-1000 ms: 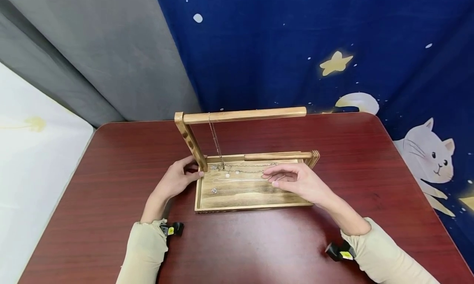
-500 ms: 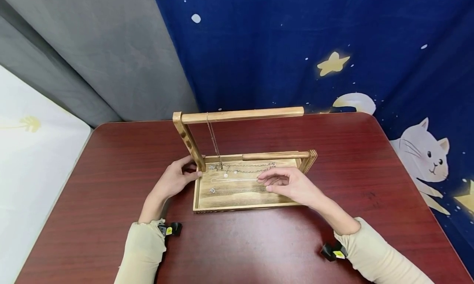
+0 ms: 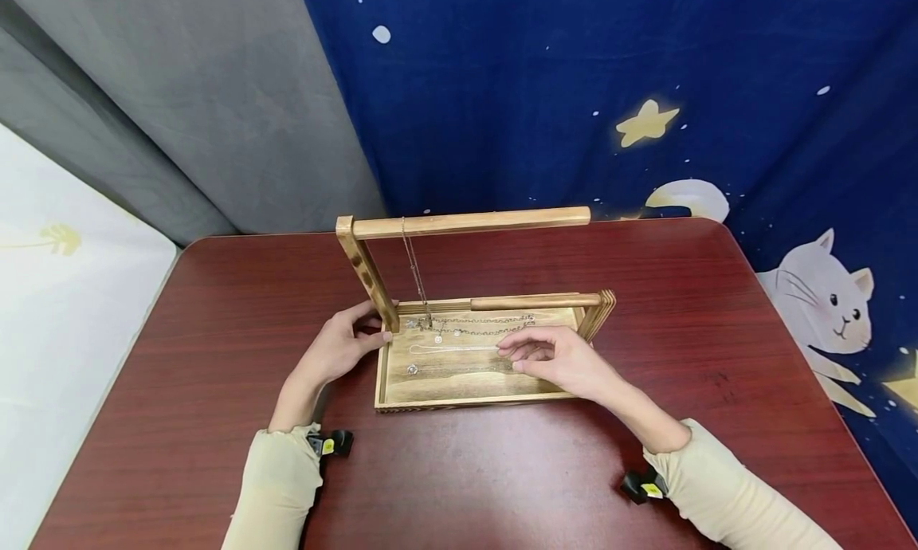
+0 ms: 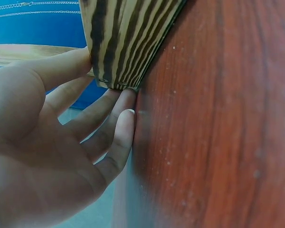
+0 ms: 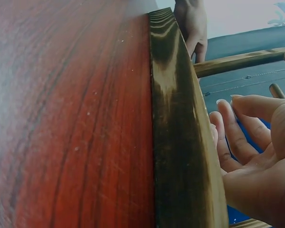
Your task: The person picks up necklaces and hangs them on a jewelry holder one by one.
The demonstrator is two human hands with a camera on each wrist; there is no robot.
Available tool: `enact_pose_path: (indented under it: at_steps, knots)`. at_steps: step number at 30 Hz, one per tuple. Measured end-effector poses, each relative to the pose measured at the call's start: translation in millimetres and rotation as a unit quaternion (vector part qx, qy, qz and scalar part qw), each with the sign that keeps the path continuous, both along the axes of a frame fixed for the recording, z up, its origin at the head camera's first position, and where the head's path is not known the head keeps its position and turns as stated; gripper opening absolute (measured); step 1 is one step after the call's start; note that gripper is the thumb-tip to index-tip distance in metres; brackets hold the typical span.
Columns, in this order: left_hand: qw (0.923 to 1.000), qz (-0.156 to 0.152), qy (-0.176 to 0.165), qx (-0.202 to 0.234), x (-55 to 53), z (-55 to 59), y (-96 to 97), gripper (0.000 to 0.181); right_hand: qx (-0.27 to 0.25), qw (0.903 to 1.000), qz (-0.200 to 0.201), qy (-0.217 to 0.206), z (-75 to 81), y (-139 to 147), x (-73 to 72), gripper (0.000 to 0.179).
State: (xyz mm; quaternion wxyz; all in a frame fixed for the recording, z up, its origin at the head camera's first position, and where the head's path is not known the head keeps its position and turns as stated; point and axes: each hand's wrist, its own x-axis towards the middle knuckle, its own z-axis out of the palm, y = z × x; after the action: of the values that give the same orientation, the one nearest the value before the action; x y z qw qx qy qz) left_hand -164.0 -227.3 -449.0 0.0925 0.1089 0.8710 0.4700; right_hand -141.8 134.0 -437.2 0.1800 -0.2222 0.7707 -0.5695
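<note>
In the head view: left hand [image 3: 339, 347], thumb and fingers clamped on the left end of a wooden tray stand [image 3: 466, 404]. Right hand [image 3: 555, 357], over the tray floor, fingers bent. Silver chain [image 3: 452, 348], lying in the tray, its visible length ending at the right fingertips. Necklace [image 3: 412, 263], one, hung from the upper bar [image 3: 488, 222].
In the left wrist view: thumb and fingertips against the striped wood.
In the right wrist view: thumb and fingertips close together; whether they pinch the chain, cannot tell.
</note>
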Motion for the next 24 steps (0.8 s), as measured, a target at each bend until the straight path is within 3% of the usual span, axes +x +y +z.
enact_pose_path:
  at_steps: [16, 24]
  knots:
    - [0.9999, -0.005, 0.008, 0.006, 0.8, 0.0, 0.1, 0.049, 0.018, 0.9998, -0.005, -0.002, -10.9, -3, -3.2, 0.027]
    - [1.0000, -0.002, 0.000, 0.002, -0.6, -0.3, -0.3, 0.046, 0.035, 0.9991, -0.008, 0.021, -15.2, -4, -5.5, 0.024]
